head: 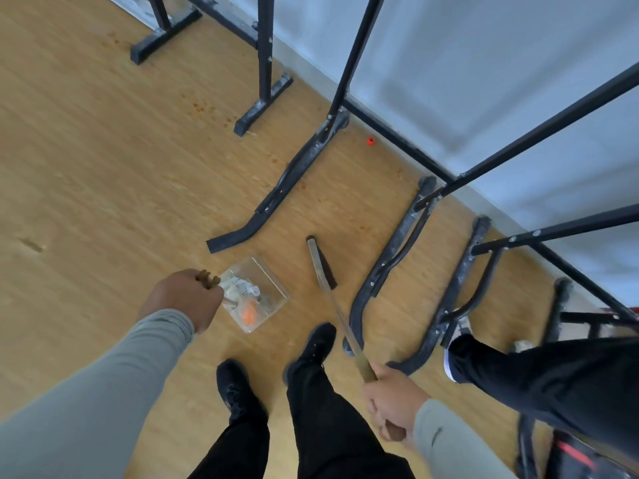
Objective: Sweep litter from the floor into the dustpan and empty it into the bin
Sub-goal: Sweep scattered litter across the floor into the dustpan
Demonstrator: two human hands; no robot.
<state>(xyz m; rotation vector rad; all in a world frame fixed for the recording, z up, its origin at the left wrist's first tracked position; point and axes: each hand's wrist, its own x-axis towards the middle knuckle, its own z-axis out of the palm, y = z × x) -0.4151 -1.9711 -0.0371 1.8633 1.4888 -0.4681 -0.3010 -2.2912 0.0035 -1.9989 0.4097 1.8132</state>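
My left hand (185, 299) grips the brown top of the dustpan's handle. Below it the clear plastic dustpan (273, 285) holds crumpled white paper (242, 286) and an orange piece (249, 318). My right hand (392, 401) grips the wooden end of the broom's long handle. The broom's dark head (325, 264) lies just right of the dustpan, close to the wooden floor. A small red cap (370, 141) lies on the floor near the wall, beyond the black frame feet. No bin is in view.
Black metal stand legs (301, 164) spread over the floor ahead and to the right, along a grey wall (484, 81). My two black shoes (311, 350) stand below the dustpan. Another person's black trouser leg (539, 375) reaches in from the right.
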